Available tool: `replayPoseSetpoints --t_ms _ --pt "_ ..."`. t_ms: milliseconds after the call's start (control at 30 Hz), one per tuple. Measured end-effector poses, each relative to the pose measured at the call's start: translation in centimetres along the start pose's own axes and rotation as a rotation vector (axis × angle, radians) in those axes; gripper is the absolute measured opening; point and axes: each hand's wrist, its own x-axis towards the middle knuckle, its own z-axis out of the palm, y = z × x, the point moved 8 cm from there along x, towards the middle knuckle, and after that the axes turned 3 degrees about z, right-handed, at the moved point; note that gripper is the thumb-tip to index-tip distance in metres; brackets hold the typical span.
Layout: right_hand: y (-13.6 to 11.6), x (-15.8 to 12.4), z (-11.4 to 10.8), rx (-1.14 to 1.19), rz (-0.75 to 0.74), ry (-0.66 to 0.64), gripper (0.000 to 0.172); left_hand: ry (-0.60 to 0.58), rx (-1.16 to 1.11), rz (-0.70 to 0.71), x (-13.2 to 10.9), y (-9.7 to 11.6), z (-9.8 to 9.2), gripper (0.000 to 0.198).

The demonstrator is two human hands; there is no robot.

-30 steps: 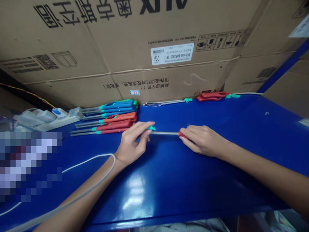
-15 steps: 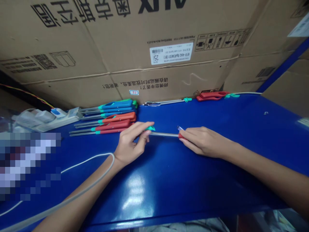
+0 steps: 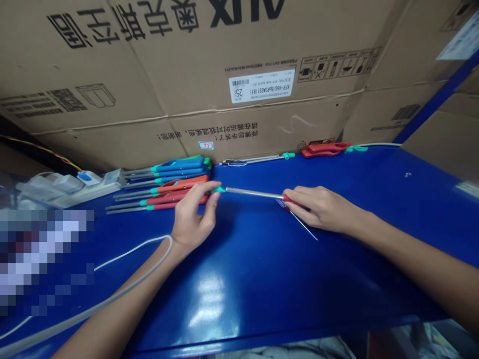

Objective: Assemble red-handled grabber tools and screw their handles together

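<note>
Pinched between the thumb and fingers of my left hand (image 3: 195, 212) is a small green plastic piece (image 3: 218, 189). It sits right at the free end of a silver metal tube (image 3: 254, 193); whether they touch, I cannot tell. My right hand (image 3: 318, 207) is closed around the red handle part (image 3: 289, 198) at the tube's other end, mostly hidden by the fingers. A thin metal rod (image 3: 304, 226) sticks out below these fingers. Behind my left hand lie several long-nosed lighters (image 3: 175, 185) with blue, orange and red handles and green collars.
Along the back lie metal tubes (image 3: 262, 159) with a green piece, and red lighter handles (image 3: 324, 149). A large cardboard box (image 3: 142, 99) stands behind the blue table (image 3: 262, 289). At left are a power strip (image 3: 112, 178) and a white cable (image 3: 130, 246) crossing my left forearm.
My left hand has moved left and slightly up with the green piece. More of the tube shows now, including its end. The thin rod has come into view below my right hand.
</note>
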Motion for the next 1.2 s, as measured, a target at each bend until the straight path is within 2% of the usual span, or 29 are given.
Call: replayPoseSetpoints --t_ms 133,200,267,400,500,633,833,1200 --pt "-0.2 0.0 0.2 -0.012 -0.013 -0.006 0.029 -0.087 -0.283 -0.198 0.1 -1.3 0.9 0.022" --pt "-0.5 -0.1 0.4 -0.049 -0.037 0.011 0.028 -0.145 -0.366 -0.245 0.0 -1.4 1.3 0.024" --pt "-0.9 -0.3 0.5 -0.077 -0.074 0.034 0.028 -0.189 -0.327 -0.231 0.0 -1.1 1.4 0.027" --pt "-1.5 -0.4 0.5 -0.076 -0.127 0.081 0.027 -0.218 -0.084 -0.174 0.3 -0.1 1.1 0.029" --pt "-1.4 -0.5 0.3 -0.073 -0.129 0.104 0.027 -0.308 -0.021 -0.173 0.2 0.2 1.8 0.031" --pt "-1.1 -0.4 0.4 -0.059 -0.119 0.097 0.026 -0.395 -0.085 -0.173 0.0 0.4 2.7 0.034" --pt "-1.4 -0.6 0.3 -0.041 -0.151 0.135 0.026 -0.389 -0.197 -0.248 0.0 0.1 2.8 0.041" --pt "-1.2 -0.6 0.2 0.04 -0.143 0.115 0.024 -0.484 -0.334 -0.235 -0.5 0.6 3.4 0.032"
